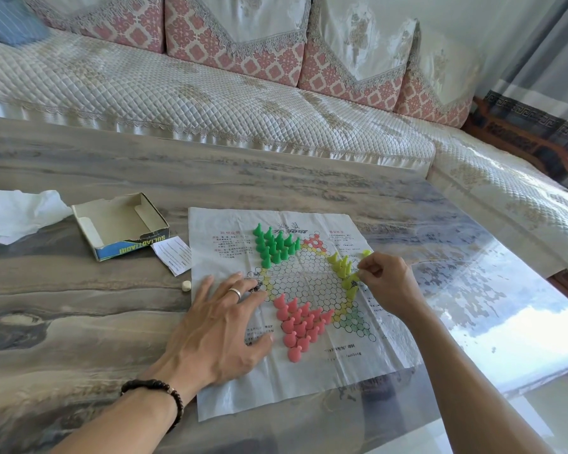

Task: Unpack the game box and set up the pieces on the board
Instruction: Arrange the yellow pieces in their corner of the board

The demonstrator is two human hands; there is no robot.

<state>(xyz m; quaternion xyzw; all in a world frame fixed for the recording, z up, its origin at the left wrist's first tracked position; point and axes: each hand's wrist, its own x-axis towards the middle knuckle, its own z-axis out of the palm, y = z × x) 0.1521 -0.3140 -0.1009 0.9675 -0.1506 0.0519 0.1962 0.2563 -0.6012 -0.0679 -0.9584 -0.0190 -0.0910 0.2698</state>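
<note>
Your game board (304, 381), a creased paper sheet printed with a star of circles, lies flat on the worktop (79, 322) and serves as the landmark here. Your left hand (217, 326) rests on the board's left part, fingers straight and spread, palm down, pressing the sheet; nothing is held in that grip. There is a ring on one finger and a dark bead bracelet (158, 388) on the wrist.

Your right hand (386, 283) is over the board's right edge, with its thumb and fingertips closed in a pinch on one yellow piece (354, 276). More yellow pieces (341, 265) stand in a loose cluster just left of that hand on the board's right point, and one lies just beyond your fingers.

The green pieces (274, 245) stand packed together on the board's upper left point. The pink pieces (299, 326) fill the lower point, close to your left thumb.

Off the board to its upper left, the open game box (122, 224) sits with its blue printed side toward you. A small printed leaflet (174, 253) lies between the box and the board's left edge, touching or overlapping that edge. A small pale die (186, 285) sits on the worktop just left of the board. Farther left, past the box, lies a crumpled white plastic bag (17, 213). Beyond the worktop runs a quilted sofa (210, 96).
</note>
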